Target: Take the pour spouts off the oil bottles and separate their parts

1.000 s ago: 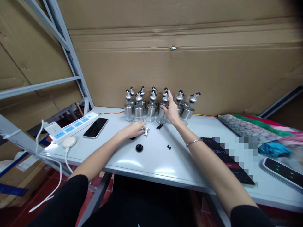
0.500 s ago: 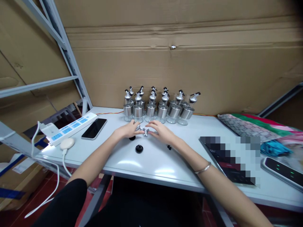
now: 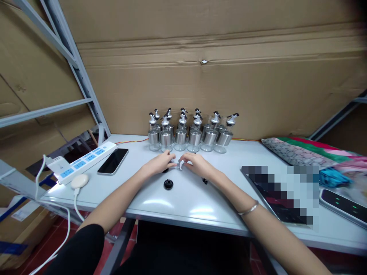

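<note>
A small silver pourer part (image 3: 181, 165) is pinched in the fingertips of my right hand (image 3: 197, 163), low over the table. My left hand (image 3: 160, 163) faces it from the left, fingers closed together; a bit of something pale shows at its tips, too small to name. Under the left fingers lies a black piece, mostly hidden. Closer to me, a round black stopper (image 3: 168, 184) rests on the table. Beside my right wrist is a small black part (image 3: 204, 181). Behind the hands stand several glass bottles with metal sleeves (image 3: 181, 136), many topped by silver-and-black pourers (image 3: 197, 119).
On the left of the white table (image 3: 177, 210) are a power strip (image 3: 86, 162), a phone (image 3: 113, 161) and a round white charger (image 3: 80, 181). A dark tablet-like panel (image 3: 266, 191), partly pixelated, and a colourful cloth (image 3: 309, 154) lie right. Cardboard (image 3: 183, 84) rises behind.
Both hands have shifted slightly right in view. The silver part has turned in my right fingers, and less silver shows at my left fingertips. The bottles stand as before.
</note>
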`<state>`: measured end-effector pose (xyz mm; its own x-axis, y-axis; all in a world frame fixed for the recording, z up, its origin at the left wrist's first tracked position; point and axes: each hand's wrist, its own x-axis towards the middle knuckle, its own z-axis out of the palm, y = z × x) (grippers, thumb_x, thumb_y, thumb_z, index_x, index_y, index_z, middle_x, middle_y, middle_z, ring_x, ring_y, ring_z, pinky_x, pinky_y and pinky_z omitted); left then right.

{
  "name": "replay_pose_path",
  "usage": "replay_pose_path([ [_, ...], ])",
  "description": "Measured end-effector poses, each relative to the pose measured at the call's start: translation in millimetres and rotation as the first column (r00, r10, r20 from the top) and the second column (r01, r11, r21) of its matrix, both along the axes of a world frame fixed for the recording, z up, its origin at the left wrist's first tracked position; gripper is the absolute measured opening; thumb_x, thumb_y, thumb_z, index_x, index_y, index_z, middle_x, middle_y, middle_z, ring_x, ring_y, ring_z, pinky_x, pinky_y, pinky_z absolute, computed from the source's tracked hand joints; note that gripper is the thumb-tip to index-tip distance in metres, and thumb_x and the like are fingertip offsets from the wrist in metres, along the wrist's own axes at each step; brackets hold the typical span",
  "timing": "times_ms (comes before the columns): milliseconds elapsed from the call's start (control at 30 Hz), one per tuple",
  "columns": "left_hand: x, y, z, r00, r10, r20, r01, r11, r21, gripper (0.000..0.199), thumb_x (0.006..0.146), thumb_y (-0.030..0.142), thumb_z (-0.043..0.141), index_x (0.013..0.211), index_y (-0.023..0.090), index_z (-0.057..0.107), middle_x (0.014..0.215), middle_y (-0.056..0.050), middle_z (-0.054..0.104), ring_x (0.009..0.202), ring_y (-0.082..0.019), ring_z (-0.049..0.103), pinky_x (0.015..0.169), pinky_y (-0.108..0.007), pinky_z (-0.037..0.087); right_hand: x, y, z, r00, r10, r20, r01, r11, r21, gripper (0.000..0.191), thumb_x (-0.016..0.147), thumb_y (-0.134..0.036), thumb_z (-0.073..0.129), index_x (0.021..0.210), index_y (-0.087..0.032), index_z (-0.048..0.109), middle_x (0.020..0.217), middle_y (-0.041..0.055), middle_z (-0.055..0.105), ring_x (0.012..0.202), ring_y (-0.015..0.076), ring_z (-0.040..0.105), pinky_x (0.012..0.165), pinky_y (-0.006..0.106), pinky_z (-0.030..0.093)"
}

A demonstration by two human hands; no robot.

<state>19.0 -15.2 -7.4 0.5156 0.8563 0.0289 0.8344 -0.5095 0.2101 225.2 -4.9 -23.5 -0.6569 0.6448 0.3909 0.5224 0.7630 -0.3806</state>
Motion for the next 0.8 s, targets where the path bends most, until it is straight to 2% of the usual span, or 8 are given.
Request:
replay_pose_path([
  [100,3,0,-2.1,0.999,-0.046,0.027,0.045,0.998,0.046,0.025,0.09,0.036,0.044,0.105,0.018,0.055,0.102,-0.006,0.049,0.079,-0.016,0.055,0.076,-0.028,0.046,4,0,1.5,0.999,-0.033,0.004,0.033,0.999,0.011,0.022,0.077,-0.006,0.049,0.092,-0.017,0.06,0.084,0.0055,0.061,0.075,0.0162,0.057,0.07,0.028,0.045],
  [233,4,0,-3.0,0.994,-0.102,0.042,0.099,0.992,0.084,0.024,0.091,0.035,0.043,0.106,0.02,0.055,0.104,-0.006,0.051,0.078,-0.015,0.055,0.076,-0.028,0.046,5,2,4.8,0.995,-0.068,-0.074,0.068,0.998,-0.004,0.025,0.075,-0.007,0.049,0.095,-0.016,0.059,0.083,0.0058,0.06,0.075,0.0172,0.056,0.071,0.031,0.046],
  [433,3,1,-3.5,0.984,-0.172,0.039,0.166,0.978,0.124,0.02,0.09,0.029,0.044,0.103,0.019,0.057,0.106,-0.006,0.054,0.076,-0.014,0.055,0.075,-0.026,0.046,4,1,8.1,0.955,-0.064,-0.29,0.025,0.99,-0.137,0.024,0.074,-0.009,0.048,0.093,-0.018,0.059,0.091,0.0068,0.061,0.075,0.016,0.062,0.072,0.032,0.051],
  [567,2,2,-5.4,0.98,-0.191,0.061,0.182,0.974,0.133,0.018,0.09,0.028,0.044,0.102,0.02,0.056,0.106,-0.005,0.054,0.075,-0.013,0.055,0.074,-0.025,0.045,5,0,8.7,0.932,-0.089,-0.352,0.013,0.977,-0.212,0.019,0.074,-0.014,0.052,0.091,-0.019,0.061,0.087,0.0057,0.063,0.074,0.0166,0.063,0.072,0.033,0.052],
  [667,2,2,-4.1,0.976,-0.204,0.08,0.192,0.972,0.138,0.017,0.089,0.026,0.044,0.101,0.02,0.056,0.106,-0.005,0.055,0.074,-0.013,0.056,0.073,-0.024,0.045,6,1,10.6,0.912,-0.134,-0.388,0.002,0.947,-0.322,0.019,0.074,-0.02,0.057,0.093,-0.019,0.061,0.081,0.004,0.065,0.072,0.0168,0.062,0.069,0.033,0.051],
  [800,3,-2,0.7,0.971,-0.228,0.077,0.215,0.965,0.149,0.016,0.088,0.021,0.046,0.1,0.02,0.055,0.104,-0.004,0.056,0.076,-0.013,0.056,0.073,-0.024,0.045,7,0,16.2,0.849,-0.219,-0.481,-0.062,0.862,-0.503,0.022,0.07,-0.024,0.062,0.091,-0.018,0.061,0.084,0.003,0.066,0.074,0.0159,0.063,0.071,0.031,0.05],
])
